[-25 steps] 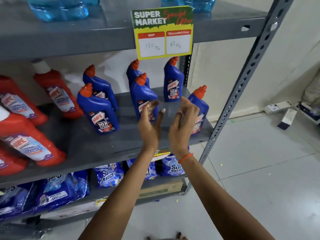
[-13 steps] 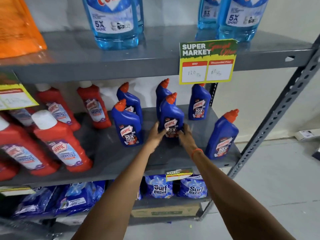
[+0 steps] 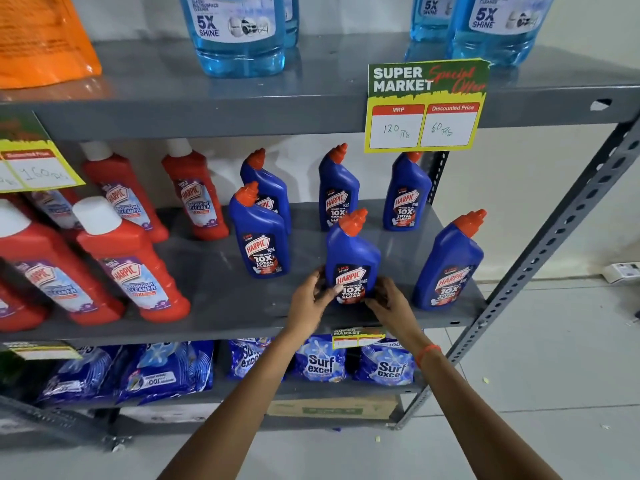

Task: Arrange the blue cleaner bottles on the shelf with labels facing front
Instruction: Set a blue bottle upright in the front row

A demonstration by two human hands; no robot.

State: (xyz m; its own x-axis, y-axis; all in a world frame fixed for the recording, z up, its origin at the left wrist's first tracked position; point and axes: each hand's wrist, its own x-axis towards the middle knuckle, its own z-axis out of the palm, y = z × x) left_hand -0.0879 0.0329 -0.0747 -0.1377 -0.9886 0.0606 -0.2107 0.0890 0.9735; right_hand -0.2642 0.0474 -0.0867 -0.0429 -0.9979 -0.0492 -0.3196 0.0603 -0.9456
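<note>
Several blue cleaner bottles with orange caps stand on the grey middle shelf (image 3: pixel 242 306). The front middle bottle (image 3: pixel 351 251) is upright with its label facing me. My left hand (image 3: pixel 311 299) grips its lower left side and my right hand (image 3: pixel 389 301) grips its lower right side. Another blue bottle (image 3: pixel 259 237) stands to the left and one (image 3: pixel 448 261) at the right shelf end, both labels forward. Behind are three more (image 3: pixel 268 188), (image 3: pixel 337 192), (image 3: pixel 407 195); the back left one is partly hidden.
Red bathroom cleaner bottles (image 3: pixel 131 268) fill the shelf's left half. A price sign (image 3: pixel 426 105) hangs from the upper shelf, which carries light blue glass-cleaner bottles (image 3: pixel 239 32). Blue detergent packs (image 3: pixel 318 362) lie on the lower shelf. A slanted grey upright (image 3: pixel 554 244) bounds the right side.
My hands went from hovering apart in front of the shelf to closing on the base of the front middle blue bottle. The view has risen and moved closer.
</note>
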